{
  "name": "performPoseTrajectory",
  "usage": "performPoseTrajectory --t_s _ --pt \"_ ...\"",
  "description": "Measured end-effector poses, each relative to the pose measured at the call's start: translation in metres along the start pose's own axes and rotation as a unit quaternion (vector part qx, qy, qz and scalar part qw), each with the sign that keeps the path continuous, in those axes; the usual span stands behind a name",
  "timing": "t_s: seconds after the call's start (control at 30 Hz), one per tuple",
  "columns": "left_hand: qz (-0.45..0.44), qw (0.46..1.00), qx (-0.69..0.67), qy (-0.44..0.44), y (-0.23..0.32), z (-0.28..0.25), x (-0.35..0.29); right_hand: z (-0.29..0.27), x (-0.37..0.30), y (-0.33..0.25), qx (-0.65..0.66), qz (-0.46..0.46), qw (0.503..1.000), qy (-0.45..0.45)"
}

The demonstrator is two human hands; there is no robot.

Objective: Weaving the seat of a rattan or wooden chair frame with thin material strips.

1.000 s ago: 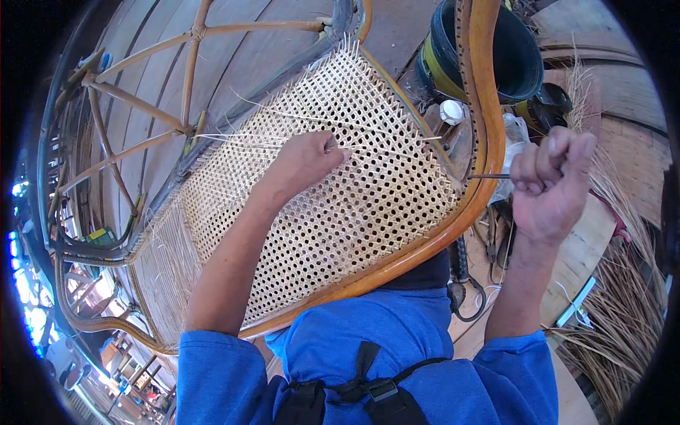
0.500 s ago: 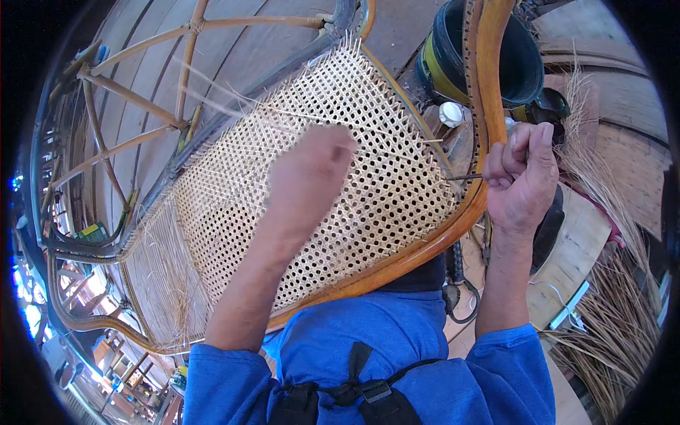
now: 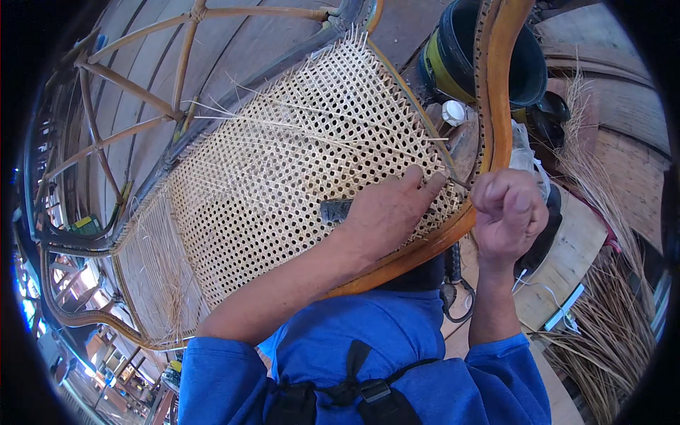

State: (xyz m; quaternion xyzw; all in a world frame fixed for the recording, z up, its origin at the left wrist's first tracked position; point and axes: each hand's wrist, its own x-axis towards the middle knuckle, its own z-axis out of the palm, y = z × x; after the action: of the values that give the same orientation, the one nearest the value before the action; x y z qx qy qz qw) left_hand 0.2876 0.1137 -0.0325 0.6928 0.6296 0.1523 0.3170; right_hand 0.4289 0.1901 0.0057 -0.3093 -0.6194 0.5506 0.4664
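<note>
A woven cane webbing panel (image 3: 283,163) with open holes lies across a curved wooden frame (image 3: 501,92) over my lap. My left hand (image 3: 393,212) rests low over the panel's right corner. From under its palm a dark, rough cylindrical handle (image 3: 336,210) sticks out to the left; the rest of that tool is hidden. Its index finger and thumb reach toward the frame's edge. Just beside them, my right hand (image 3: 508,212) is closed with curled fingers at the wooden rail. A thin dark rod (image 3: 459,183) runs from the panel corner to those fingers.
Loose cane strands (image 3: 304,133) lie on the panel's upper part. Behind the rail stands a dark bucket (image 3: 528,64) with a yellow-green band, near a white round cap (image 3: 453,113). Bundled cane strips (image 3: 602,333) lie at right. Bamboo poles (image 3: 134,88) cross at upper left.
My left hand has come down and right across the panel to the corner, and a dark handle now shows under it. My right hand has moved lower, closer to the left.
</note>
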Motion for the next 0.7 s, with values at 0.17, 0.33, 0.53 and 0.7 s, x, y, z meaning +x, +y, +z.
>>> performPoseTrajectory --t_s 0.17,0.33,0.53,0.7 --pt "0.01 1.0 0.008 0.003 -0.001 0.001 -0.001 0.006 -0.004 -0.003 -0.126 -0.053 0.986 -0.093" --pt "0.026 1.0 0.007 0.009 -0.003 0.001 -0.001 0.008 0.013 0.001 -0.195 -0.025 0.967 -0.16" --pt "0.013 1.0 0.029 -0.003 -0.001 0.0 -0.002 0.02 0.036 -0.006 -0.093 0.164 0.964 -0.19" --pt "0.013 0.999 0.029 0.001 0.001 -0.001 -0.002 0.009 0.04 -0.03 -0.106 0.095 0.971 -0.194"
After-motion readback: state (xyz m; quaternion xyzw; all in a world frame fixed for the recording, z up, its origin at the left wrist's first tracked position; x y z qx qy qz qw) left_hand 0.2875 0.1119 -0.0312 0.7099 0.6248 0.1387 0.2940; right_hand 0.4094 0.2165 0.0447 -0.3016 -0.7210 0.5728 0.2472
